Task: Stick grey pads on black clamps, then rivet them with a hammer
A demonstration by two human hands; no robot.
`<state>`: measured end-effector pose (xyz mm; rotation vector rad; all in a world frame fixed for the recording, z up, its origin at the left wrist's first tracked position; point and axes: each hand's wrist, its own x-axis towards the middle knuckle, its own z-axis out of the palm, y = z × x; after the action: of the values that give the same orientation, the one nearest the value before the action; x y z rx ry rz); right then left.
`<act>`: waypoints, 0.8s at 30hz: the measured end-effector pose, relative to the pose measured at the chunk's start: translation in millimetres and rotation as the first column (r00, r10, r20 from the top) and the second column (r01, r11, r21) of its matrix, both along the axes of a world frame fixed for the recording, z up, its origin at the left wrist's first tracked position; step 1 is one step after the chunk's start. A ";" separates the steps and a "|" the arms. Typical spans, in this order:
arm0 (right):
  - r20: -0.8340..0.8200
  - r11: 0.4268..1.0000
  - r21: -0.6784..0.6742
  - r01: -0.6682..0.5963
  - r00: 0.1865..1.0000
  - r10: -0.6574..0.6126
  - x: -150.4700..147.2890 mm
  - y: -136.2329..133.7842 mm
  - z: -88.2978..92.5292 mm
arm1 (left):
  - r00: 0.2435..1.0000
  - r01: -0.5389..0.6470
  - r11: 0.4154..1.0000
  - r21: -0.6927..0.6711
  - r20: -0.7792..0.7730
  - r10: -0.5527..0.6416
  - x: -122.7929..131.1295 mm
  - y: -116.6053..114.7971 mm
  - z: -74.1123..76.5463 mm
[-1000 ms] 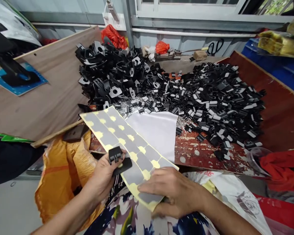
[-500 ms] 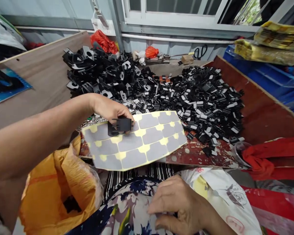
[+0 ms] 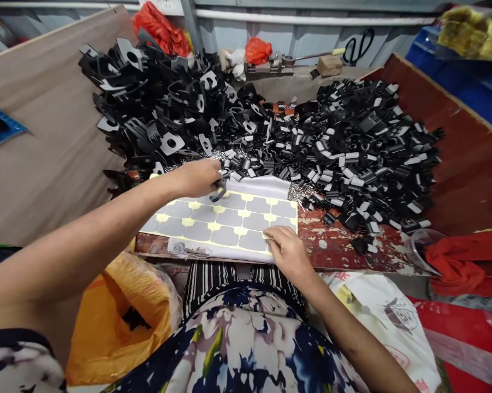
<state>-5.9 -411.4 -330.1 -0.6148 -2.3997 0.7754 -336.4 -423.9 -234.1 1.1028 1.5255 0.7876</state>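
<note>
A sheet of grey stickers on pale yellow backing (image 3: 225, 234) lies flat at the bench's front edge, over a whitish sheet. My left hand (image 3: 199, 177) is above its upper left part, fingers closed around a black plastic clip (image 3: 218, 191); part of the clip is hidden and blurred. At the lower right corner of the stickers is my right hand (image 3: 289, 251), its thumb and fingers pinched on the sheet's edge. Whether a single sticker is lifted there, I cannot tell. Behind my left hand is a heap of larger black plastic pieces with grey patches (image 3: 172, 142).
Small black clips with whitish pads (image 3: 352, 158) are piled at the right. Wooden boards (image 3: 45, 93) wall the bench's sides. Scissors (image 3: 358, 48) and a wood block (image 3: 330, 65) sit at the back. An orange bag (image 3: 102, 322) and a white plastic bag (image 3: 380, 316) flank my lap.
The sticker sheet, held up and tilted before, now lies on the bench. My right hand moved from my lap to its right edge. My left hand, still with the clip, stays over its left part.
</note>
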 end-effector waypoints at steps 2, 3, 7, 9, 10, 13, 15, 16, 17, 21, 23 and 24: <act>-0.018 1.000 -0.013 -0.024 1.000 0.024 -2.7 2.8 -6.7 | 0.979 -0.134 0.989 0.057 0.159 0.124 24.6 -2.3 -12.3; -0.029 0.999 -0.008 -0.049 0.998 0.049 -4.0 5.3 -8.5 | 0.959 -0.190 0.979 0.080 0.230 0.167 40.0 -3.8 -19.0; -0.062 0.991 0.036 -0.132 0.989 0.134 -7.3 15.2 -7.5 | 0.884 -0.302 0.948 0.103 0.403 0.238 95.1 -5.1 -44.8; -0.067 0.995 0.040 -0.090 0.993 0.092 -6.4 13.5 -4.6 | 0.828 -0.332 0.943 0.017 0.484 0.283 107.0 -1.7 -56.1; -0.063 0.998 0.035 -0.051 0.997 0.053 -5.7 10.5 -3.5 | 0.794 -0.342 0.939 -0.032 0.525 0.307 108.8 0.4 -61.2; -0.025 0.999 -0.006 0.034 0.999 -0.034 -5.2 -1.1 -3.5 | 0.716 -0.356 0.930 -0.093 0.612 0.336 105.8 4.4 -73.3; -0.003 0.997 -0.070 0.042 0.999 -0.042 -6.7 -6.7 -2.8 | 0.701 -0.371 0.925 -0.081 0.629 0.336 103.8 5.3 -78.3; 0.002 0.992 -0.120 0.041 0.999 -0.041 -7.3 -8.6 -0.3 | 0.698 -0.380 0.922 -0.077 0.630 0.341 103.9 5.6 -79.8; 0.001 0.982 -0.187 0.035 0.999 -0.036 -7.3 -10.4 4.7 | 0.696 -0.390 0.918 -0.077 0.628 0.348 104.6 6.1 -80.6; -0.071 0.769 -0.595 -0.233 0.969 0.239 1.6 -19.8 46.0 | 0.640 -0.445 0.891 -0.093 0.663 0.389 108.9 8.2 -79.3; -0.146 0.683 -0.654 -0.326 0.940 0.309 7.4 -22.4 66.2 | 0.611 -0.478 0.874 -0.086 0.683 0.401 110.9 5.1 -75.7; -0.165 0.730 -0.619 -0.290 0.957 0.240 9.0 -21.2 72.0 | 0.597 -0.484 0.871 -0.086 0.695 0.401 112.3 1.4 -73.2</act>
<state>3.1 -432.5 -258.2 -0.4726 -2.1443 1.7538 -224.1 -422.5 -307.4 0.3689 1.0876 1.4642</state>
